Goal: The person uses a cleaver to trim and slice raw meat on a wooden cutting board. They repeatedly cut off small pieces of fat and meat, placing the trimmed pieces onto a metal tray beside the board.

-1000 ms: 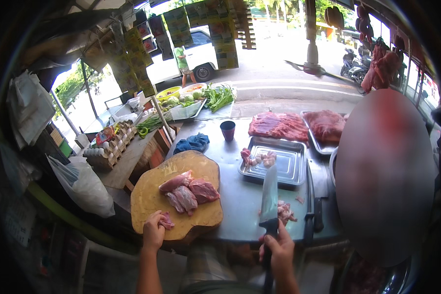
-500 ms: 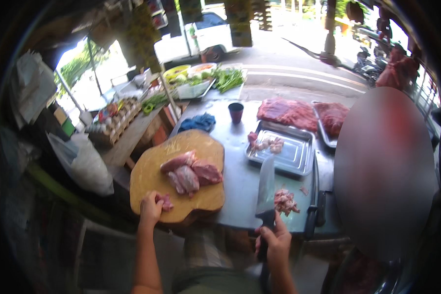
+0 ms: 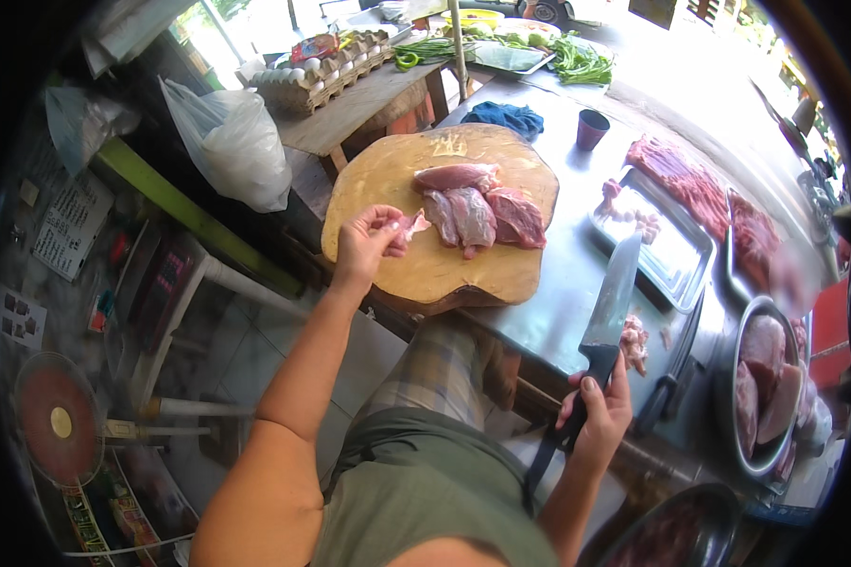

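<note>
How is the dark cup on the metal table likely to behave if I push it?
The cup may tip, since its base looks narrower than its rim. Once fallen, its round wall would probably let it roll.

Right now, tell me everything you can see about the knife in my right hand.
The knife has a broad, tapering, dull-silver blade that looks metal, and a black handle. Your right hand grips the handle. The blade points away from you, over the pale table, its tip overlapping the shallow tray in view; whether they touch can't be told.
</note>
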